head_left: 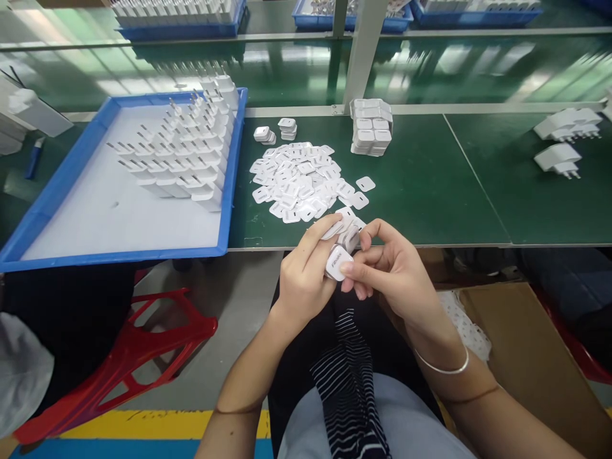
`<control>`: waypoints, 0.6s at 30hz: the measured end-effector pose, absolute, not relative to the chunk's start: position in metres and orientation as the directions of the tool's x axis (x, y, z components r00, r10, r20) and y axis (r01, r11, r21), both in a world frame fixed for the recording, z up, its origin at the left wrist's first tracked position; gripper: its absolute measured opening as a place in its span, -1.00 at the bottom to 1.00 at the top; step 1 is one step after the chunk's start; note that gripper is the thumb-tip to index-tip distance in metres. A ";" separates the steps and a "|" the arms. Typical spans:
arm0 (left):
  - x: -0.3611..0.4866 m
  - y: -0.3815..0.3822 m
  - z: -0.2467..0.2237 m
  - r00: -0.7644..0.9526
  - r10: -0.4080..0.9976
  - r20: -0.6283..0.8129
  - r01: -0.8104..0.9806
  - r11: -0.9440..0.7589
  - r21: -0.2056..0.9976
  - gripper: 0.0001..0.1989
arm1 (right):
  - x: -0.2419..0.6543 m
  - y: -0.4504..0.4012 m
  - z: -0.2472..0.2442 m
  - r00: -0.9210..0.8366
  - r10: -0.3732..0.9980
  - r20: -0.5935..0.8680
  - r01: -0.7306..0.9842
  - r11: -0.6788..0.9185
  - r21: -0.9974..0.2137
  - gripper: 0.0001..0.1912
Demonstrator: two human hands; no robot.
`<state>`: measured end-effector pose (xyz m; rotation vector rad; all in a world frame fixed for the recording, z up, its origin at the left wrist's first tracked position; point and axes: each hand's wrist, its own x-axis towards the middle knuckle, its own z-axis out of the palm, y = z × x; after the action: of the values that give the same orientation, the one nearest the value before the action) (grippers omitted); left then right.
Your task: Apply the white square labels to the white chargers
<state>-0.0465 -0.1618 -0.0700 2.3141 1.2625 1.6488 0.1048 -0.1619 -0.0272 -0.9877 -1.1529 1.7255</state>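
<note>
Both my hands meet just below the front edge of the green table. My left hand [306,274] grips a small white charger plug body [337,262] and a thin white square piece above it. My right hand [392,271] pinches the same plug from the right with thumb and fingers. Right above my hands, a loose heap of flat white square pieces [301,182] lies on the table. Behind it stands a neat stack of the same pieces [371,127].
A blue tray [62,185] with rows of white plugs, prongs up, sits at the left. More plugs [564,137] lie at far right. A red plastic stool [138,350] is at lower left, a cardboard box [521,350] at lower right. Blue bins line the back.
</note>
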 end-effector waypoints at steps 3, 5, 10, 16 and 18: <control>-0.044 -0.162 -0.071 0.045 0.695 0.717 0.534 -0.624 0.571 -0.69 | 0.100 -0.162 -0.030 -0.301 0.940 -0.160 -0.166 -0.217 -0.962 -0.54; -0.044 -0.162 -0.072 -0.006 0.753 0.658 0.475 -0.577 0.665 -0.70 | 0.096 -0.163 -0.034 -0.252 0.958 -0.137 -0.150 -0.179 -0.972 -0.53; -0.044 -0.160 -0.072 -0.070 0.814 0.577 0.302 -0.534 0.790 -0.68 | 0.094 -0.170 -0.045 -0.278 0.960 -0.019 -0.251 -0.092 -0.963 -0.76; -0.046 -0.160 -0.071 -0.064 0.822 0.566 0.248 -0.536 0.807 -0.64 | 0.094 -0.173 -0.047 -0.282 0.959 0.018 -0.328 -0.079 -0.942 -0.85; -0.048 -0.161 -0.071 -0.060 0.813 0.579 0.244 -0.550 0.798 -0.64 | 0.092 -0.173 -0.047 -0.273 0.962 0.018 -0.314 -0.072 -0.947 -0.83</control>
<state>-0.0477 -0.1606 -0.0708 1.7639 1.1265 1.6479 0.0920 -0.1733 -0.0468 -0.8370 -1.1373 1.5650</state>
